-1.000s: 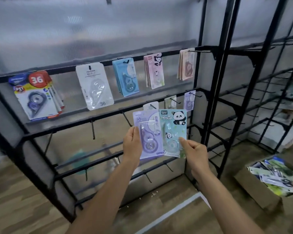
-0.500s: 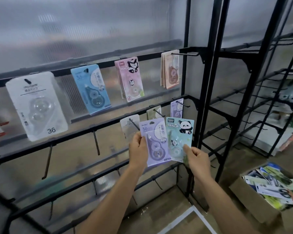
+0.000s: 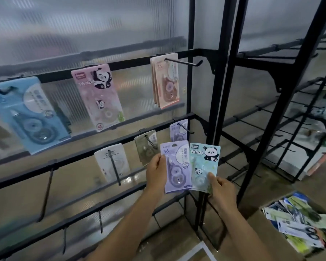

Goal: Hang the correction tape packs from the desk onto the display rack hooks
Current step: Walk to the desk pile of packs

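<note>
- head view: my left hand (image 3: 156,171) pinches the purple pack (image 3: 177,166) by its left edge; my right hand (image 3: 221,189) grips the mint panda pack (image 3: 203,166) at its bottom edge, thumb on the front.
- both packs are upright, side by side and touching, in front of the display rack's (image 3: 222,91) second rail, just below the hooked purple pack (image 3: 179,129).
- cardboard box (image 3: 297,221) of packs sits lower right.

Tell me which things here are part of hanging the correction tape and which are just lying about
Job: purple pack in left hand; panda pack in right hand; rack hooks; hung packs.
Lying about: cardboard box of scissors packs.
</note>
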`<state>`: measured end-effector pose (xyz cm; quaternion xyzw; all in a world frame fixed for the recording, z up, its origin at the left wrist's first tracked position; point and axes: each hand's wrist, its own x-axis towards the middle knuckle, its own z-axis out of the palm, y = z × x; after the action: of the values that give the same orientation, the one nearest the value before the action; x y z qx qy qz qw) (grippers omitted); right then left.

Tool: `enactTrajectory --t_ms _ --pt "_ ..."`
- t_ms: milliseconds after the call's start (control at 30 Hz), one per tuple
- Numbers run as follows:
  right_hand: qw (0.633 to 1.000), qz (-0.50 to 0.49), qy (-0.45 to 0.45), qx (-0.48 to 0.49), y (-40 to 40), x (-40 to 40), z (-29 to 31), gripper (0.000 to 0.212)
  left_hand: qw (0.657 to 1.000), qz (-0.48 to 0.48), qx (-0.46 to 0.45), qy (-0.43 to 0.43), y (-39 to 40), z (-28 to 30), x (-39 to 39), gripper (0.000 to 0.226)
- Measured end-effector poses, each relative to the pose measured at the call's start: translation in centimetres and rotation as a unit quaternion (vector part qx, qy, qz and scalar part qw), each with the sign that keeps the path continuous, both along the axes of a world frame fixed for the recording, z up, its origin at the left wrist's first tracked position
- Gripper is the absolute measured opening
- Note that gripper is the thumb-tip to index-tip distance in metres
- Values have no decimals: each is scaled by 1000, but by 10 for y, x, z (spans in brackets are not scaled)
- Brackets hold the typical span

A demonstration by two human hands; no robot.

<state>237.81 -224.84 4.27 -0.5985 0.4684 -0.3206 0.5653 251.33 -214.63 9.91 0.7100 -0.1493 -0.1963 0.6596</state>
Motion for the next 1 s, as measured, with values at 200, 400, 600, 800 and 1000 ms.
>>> enactTrajectory --t_ms 200,400,600,800,1000 --pt "998 29 49 -17 -71 8 -9 38 999 29 -22 9 -66 -2 6 25" --pt "996 45 31 -72 -120 15 -8 37 998 46 -35 15 -105 -14 5 29" --pt "992 62 -1 -108 -145 19 -3 34 997 62 -24 -24 -124 -27 5 31" --pt "988 77 -4 -134 -156 25 1 34 994 88 6 -63 -135 -35 6 31" --pt "982 122 5 -147 -157 32 1 32 991 125 -4 -48 -145 -36 28 31"
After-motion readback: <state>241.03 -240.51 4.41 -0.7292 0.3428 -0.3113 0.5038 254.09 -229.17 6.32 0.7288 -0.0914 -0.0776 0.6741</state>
